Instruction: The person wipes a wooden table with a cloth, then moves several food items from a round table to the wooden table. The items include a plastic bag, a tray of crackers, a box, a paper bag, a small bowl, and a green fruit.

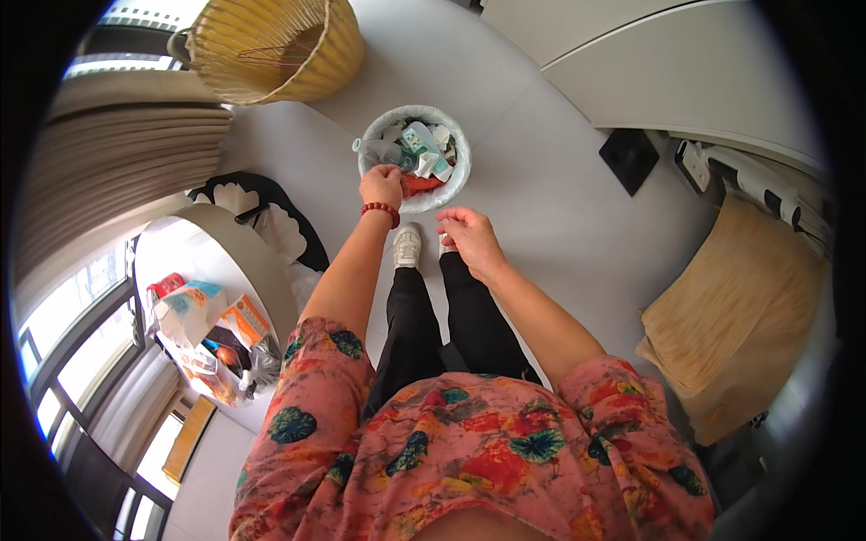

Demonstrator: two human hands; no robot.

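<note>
A round waste bin (463, 159) with a translucent plastic liner stands on the floor before my feet. In it lie a clear plastic bottle (385, 150) with its neck over the left rim, a pale green plastic package (421, 138), crumpled white tissue (426, 164) and something red (421, 184). My left hand (383, 184), with a red bead bracelet (380, 211) at the wrist, is at the bin's near left rim. Its fingers are curled; whether they pinch the liner is hidden. Just outside the near right rim hangs my right hand (468, 237), fingers loosely bent, nothing visible in it.
A large yellow woven basket (345, 51) stands beyond the bin at the left. On the left, a white round-ended table (162, 243) holds packets and boxes, near a black-edged cushion (301, 216). At right are a white cabinet (676, 74) and a brown-covered object (737, 304).
</note>
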